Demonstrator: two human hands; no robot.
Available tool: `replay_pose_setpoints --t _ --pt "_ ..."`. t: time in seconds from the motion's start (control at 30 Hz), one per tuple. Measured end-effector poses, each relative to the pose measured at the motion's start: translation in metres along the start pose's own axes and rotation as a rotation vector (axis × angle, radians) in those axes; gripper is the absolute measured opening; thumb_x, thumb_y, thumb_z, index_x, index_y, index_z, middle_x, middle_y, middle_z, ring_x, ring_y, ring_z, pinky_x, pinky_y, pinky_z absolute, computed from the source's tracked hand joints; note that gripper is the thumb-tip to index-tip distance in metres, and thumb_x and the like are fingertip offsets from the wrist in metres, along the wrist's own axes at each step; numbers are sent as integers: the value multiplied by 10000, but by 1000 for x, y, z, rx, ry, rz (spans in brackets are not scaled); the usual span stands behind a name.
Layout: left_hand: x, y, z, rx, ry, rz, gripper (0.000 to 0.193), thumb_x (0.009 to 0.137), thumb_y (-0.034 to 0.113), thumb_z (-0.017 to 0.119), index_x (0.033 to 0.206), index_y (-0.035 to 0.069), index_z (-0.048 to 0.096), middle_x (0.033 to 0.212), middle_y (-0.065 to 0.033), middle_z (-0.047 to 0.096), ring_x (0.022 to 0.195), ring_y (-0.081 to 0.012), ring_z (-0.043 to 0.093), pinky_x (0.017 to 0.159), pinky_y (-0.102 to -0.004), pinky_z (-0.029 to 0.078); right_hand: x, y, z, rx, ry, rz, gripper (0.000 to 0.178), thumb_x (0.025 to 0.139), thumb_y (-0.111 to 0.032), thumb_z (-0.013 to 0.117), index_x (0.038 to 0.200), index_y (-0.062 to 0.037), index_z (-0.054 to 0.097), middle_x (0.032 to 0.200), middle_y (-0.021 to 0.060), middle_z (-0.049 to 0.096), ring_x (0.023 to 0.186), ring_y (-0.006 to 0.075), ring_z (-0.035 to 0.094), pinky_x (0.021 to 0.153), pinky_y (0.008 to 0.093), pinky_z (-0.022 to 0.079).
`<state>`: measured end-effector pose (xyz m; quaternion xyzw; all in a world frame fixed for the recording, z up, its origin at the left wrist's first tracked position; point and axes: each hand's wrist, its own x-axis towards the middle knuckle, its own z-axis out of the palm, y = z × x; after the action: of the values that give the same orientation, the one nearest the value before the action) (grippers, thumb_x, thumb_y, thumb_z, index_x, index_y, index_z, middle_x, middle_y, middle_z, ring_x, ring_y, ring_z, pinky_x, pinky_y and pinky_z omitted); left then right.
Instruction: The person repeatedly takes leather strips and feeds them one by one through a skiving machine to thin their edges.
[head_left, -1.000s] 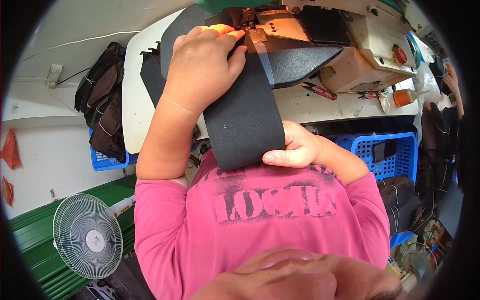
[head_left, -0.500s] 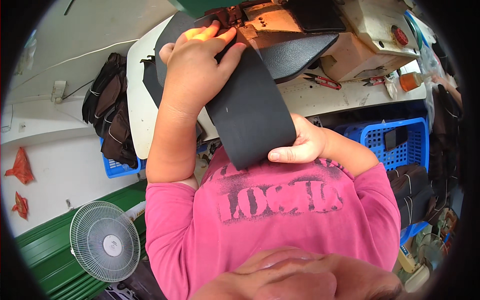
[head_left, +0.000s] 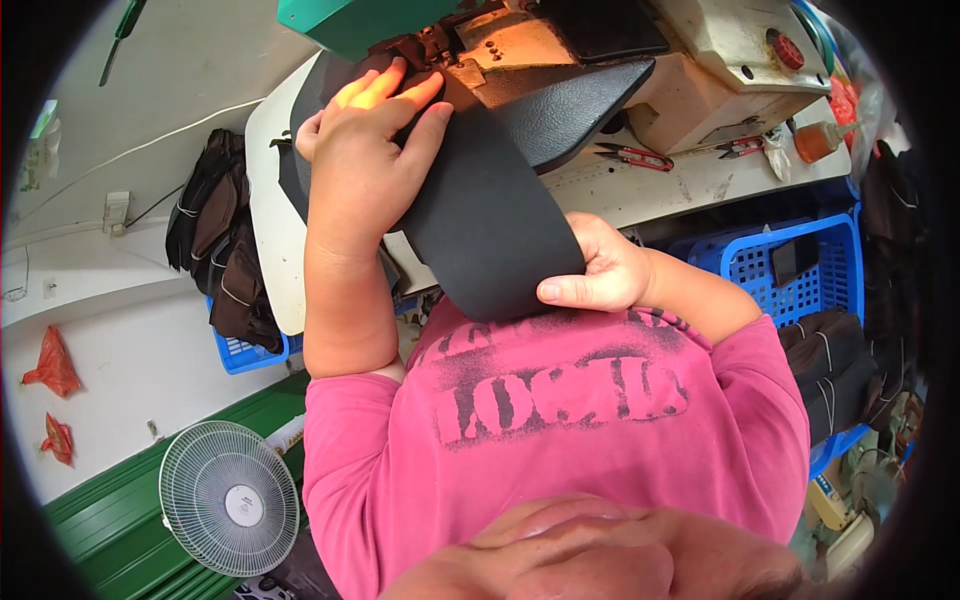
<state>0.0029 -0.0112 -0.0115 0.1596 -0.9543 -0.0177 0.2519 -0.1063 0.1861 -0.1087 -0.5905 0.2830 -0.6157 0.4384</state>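
Note:
A long, smooth black leather-like strip (head_left: 490,215) runs from the sewing machine (head_left: 365,22) down toward my chest, curving at its near end. My left hand (head_left: 365,150) lies on its far part, fingers spread and pressing down close to the lit machine foot. With the thumb on top and the fingers hidden beneath, my right hand (head_left: 605,265) grips the strip's near right edge. Beside the strip, a grained black piece with a pointed end (head_left: 575,110) rests on the machine bed. The needle itself is hidden.
Red-handled thread snips (head_left: 640,158) and an orange oil bottle (head_left: 818,142) lie along the white tabletop (head_left: 690,190). Blue baskets stand right (head_left: 835,265) and left (head_left: 245,355), with bundled dark pieces (head_left: 235,215) above the left one. A fan (head_left: 230,500) is at lower left.
The whole view has shifted a little, with machine, strip and left hand lying slightly farther left. Both hands keep their places on the strip, and its near end sits slightly higher.

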Motion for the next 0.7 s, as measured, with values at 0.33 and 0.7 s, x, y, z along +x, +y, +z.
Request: replay_pose_setpoints --t 0.33,0.7 --pt "-2 -1 -1 -101 -50 -91 301 838 342 671 1090 193 739 1213 -119 660 1232 -254 533 1054 -474 231 0 -2 2 218 151 166 241 950 -148 590 1089 45 629 1063 87 668 1001 159 595 893 305 463" --pt "-2 7 -11 -98 -107 -118 579 668 470 789 1053 47 699 1249 -141 638 1244 -269 527 1065 -526 213 23 14 3 316 208 188 298 1008 -221 521 1093 34 649 956 92 702 886 152 648 829 300 518"
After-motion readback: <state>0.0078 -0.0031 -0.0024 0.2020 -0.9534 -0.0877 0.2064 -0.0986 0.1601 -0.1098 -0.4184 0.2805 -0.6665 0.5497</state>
